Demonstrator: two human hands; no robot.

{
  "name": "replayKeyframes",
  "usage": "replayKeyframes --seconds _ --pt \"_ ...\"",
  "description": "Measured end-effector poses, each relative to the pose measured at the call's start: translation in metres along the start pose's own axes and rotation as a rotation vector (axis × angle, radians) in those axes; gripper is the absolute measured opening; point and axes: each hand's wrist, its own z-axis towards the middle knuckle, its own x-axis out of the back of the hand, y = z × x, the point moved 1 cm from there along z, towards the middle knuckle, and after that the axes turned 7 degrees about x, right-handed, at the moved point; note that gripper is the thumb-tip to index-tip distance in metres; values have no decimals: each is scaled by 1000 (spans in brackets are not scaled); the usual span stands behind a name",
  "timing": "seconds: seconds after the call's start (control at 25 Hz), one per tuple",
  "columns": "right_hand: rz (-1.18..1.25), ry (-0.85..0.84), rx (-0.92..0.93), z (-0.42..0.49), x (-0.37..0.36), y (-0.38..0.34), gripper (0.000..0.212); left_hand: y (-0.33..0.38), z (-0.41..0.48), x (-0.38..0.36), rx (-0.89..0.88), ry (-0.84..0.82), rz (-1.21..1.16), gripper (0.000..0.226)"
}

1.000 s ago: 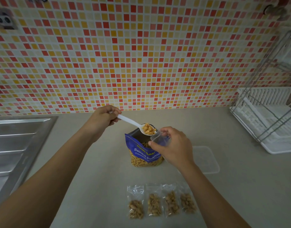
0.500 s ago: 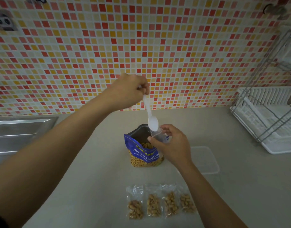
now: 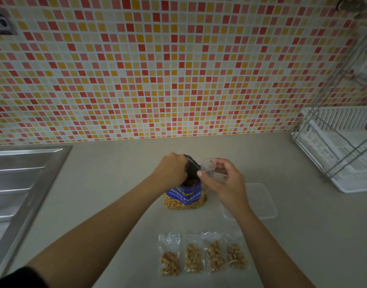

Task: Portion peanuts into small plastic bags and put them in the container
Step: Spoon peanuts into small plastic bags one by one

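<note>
The left hand was curled over the open mouth of the blue salted peanut packet, its fingertips dipped inside, so what it held, if anything, could not be told. The right hand was just beside it, on the packet's right. Its thumb and fingers pinched the top of an empty small clear bag, which it held up next to the packet's mouth.

The packet stood upright on the bench, with peanuts showing through its clear lower part. To its right, partly behind the right wrist, lay the clear plastic container. Nearer the person, a row of four filled small bags lay flat side by side on the bench, apart from both hands.

A steel sink drainer ran along the left edge, a white dish rack stood at the far right, and a mosaic-tiled wall rose behind.
</note>
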Motion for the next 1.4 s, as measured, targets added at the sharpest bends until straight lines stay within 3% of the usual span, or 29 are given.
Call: replayKeyframes --seconds 0.24,0.48,0.68,1.0,1.4 --pt "15 -27 -12 1 2 7 46 -5 6 -5 249 69 -313 26" --pt "20 -36 -5 3 0 6 44 -6 7 -1 220 -22 -298 26" --pt "23 -31 -11 4 -1 5 44 -15 1 1 218 57 -559 24" --pt "36 -32 -24 5 0 9 46 -33 -5 11 297 25 -889 22" --pt "-11 -63 -10 6 1 0 50 -73 -16 9 405 78 -1101 23"
